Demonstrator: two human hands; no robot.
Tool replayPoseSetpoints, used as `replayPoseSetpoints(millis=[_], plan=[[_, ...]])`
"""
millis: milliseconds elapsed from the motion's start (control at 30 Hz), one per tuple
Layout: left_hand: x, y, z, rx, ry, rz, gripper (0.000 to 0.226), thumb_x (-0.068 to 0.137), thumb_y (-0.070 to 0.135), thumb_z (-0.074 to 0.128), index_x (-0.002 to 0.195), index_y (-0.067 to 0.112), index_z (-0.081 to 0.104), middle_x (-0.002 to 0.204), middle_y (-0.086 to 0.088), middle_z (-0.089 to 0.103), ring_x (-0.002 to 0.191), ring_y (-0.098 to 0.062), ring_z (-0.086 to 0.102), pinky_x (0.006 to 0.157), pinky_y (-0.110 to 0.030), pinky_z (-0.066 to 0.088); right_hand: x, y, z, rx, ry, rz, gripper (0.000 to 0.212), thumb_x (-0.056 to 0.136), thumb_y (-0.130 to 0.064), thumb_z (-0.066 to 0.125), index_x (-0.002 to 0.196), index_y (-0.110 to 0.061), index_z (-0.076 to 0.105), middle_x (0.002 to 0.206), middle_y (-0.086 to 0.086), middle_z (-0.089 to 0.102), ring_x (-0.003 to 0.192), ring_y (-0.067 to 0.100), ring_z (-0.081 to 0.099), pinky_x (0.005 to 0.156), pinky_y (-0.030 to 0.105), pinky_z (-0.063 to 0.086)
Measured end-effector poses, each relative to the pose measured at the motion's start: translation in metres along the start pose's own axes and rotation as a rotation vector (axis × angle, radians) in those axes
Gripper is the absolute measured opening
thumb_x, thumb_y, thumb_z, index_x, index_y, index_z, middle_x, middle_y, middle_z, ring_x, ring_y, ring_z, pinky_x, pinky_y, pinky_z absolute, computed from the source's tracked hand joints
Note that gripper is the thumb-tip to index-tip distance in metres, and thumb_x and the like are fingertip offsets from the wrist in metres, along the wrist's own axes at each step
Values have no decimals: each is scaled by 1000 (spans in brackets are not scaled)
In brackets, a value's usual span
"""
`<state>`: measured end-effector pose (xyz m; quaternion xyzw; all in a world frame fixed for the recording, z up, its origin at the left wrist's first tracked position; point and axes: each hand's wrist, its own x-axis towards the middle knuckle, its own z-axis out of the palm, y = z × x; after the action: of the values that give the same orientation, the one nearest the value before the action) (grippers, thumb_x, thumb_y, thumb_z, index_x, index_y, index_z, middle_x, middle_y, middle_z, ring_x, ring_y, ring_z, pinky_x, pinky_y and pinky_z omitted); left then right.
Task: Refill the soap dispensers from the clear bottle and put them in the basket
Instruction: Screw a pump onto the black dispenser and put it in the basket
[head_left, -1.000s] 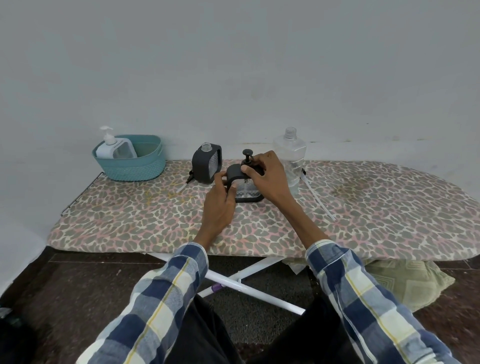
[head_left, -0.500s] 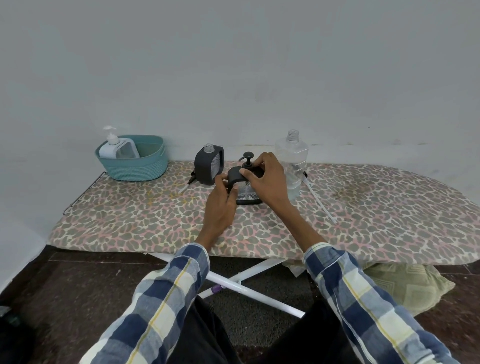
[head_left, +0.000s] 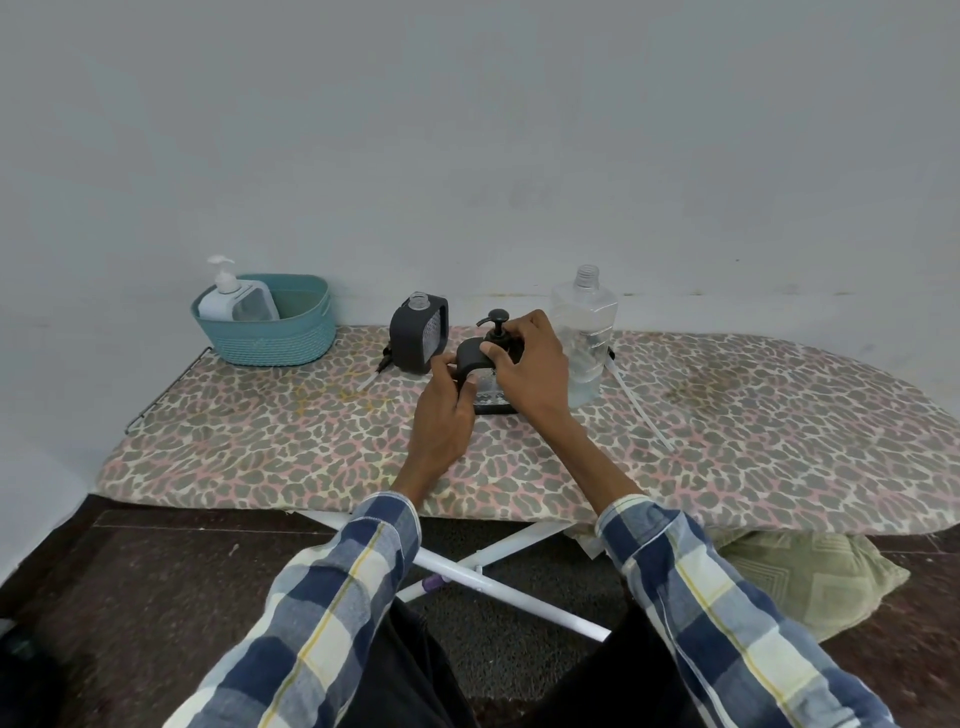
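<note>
A black soap dispenser (head_left: 474, 358) stands on the ironing board (head_left: 727, 415), its pump head seated on top. My left hand (head_left: 444, 415) grips its left side. My right hand (head_left: 530, 369) holds the collar under the black pump (head_left: 496, 318). Behind it to the left stands a second black dispenser (head_left: 418, 332) with its neck uncapped. The clear bottle (head_left: 584, 332), capless, stands just right of my right hand. A teal basket (head_left: 267, 325) at the far left holds a white dispenser (head_left: 236, 304).
A loose pump with its tube (head_left: 376, 371) lies left of the second dispenser. Another white tube (head_left: 641, 415) lies right of the clear bottle. A wall runs close behind the board. Below are the board's white legs (head_left: 498, 577) and a green cushion (head_left: 810, 577).
My right hand has turned on the pump collar, and the spout now points left. The dispenser stays in the same place. The camera has dipped slightly.
</note>
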<state>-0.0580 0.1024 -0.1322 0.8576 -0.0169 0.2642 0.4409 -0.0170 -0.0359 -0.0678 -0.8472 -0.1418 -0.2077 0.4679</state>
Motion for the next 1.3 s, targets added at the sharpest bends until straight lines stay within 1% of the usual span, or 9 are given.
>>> replayPoseSetpoints(millis=[233,433,567,667,833,933,1067,1200,1300], plan=[[1,3,-1,-6,-21,-14,29,112,25,49,139,17,39,121,0,64,99,-21,64,84,-37,49,3,7,-9,-3,-64,-45,25,96,-29,75,115,-13,72,108,-8,52,93,7,57,86,21,46],[1,3,-1,14,-3,-48,30,111,22,50,137,12,39,114,-4,66,89,-24,65,79,-42,51,4,-6,2,84,17,90,25,88,-23,84,108,-12,74,111,0,59,91,9,59,84,19,47],[1,4,-2,-6,-13,-64,29,110,22,51,136,15,40,114,-3,68,87,-18,65,77,-40,49,3,-3,-4,93,-15,71,26,89,-28,84,109,-15,75,112,2,59,92,9,61,80,9,44],[1,4,-3,-8,-28,-58,38,110,29,55,142,21,37,119,2,67,95,-18,66,84,-37,50,3,4,-8,59,-63,-1,29,91,-35,81,112,-17,74,111,1,59,95,11,61,87,21,49],[2,2,0,32,-32,-31,45,107,39,59,144,30,34,131,0,67,109,-20,66,92,-37,52,2,4,-7,13,-39,-16,30,91,-36,79,113,-16,74,105,-4,54,92,11,59,86,27,53],[2,3,0,78,-15,-33,42,106,41,59,138,31,34,130,-3,69,109,-26,68,91,-44,56,5,-2,-3,19,-27,40,28,90,-30,81,111,-13,75,104,-6,53,92,11,59,87,26,52],[2,1,1,185,20,-5,44,105,46,57,136,23,35,123,-7,71,103,-29,71,82,-43,57,2,-5,0,44,-15,66,26,90,-27,81,110,-12,72,107,-5,52,92,10,59,85,21,47],[0,2,2,175,19,13,46,104,51,55,137,25,34,128,-6,70,108,-30,70,85,-44,56,2,5,-9,58,-46,17,30,91,-32,81,113,-14,73,107,-3,55,91,7,59,78,6,42],[0,1,1,168,28,35,51,102,55,54,137,23,35,128,-8,70,107,-30,71,86,-46,58,0,6,-8,19,-59,-29,29,94,-34,78,113,-14,70,107,-5,52,92,8,57,84,16,44]])
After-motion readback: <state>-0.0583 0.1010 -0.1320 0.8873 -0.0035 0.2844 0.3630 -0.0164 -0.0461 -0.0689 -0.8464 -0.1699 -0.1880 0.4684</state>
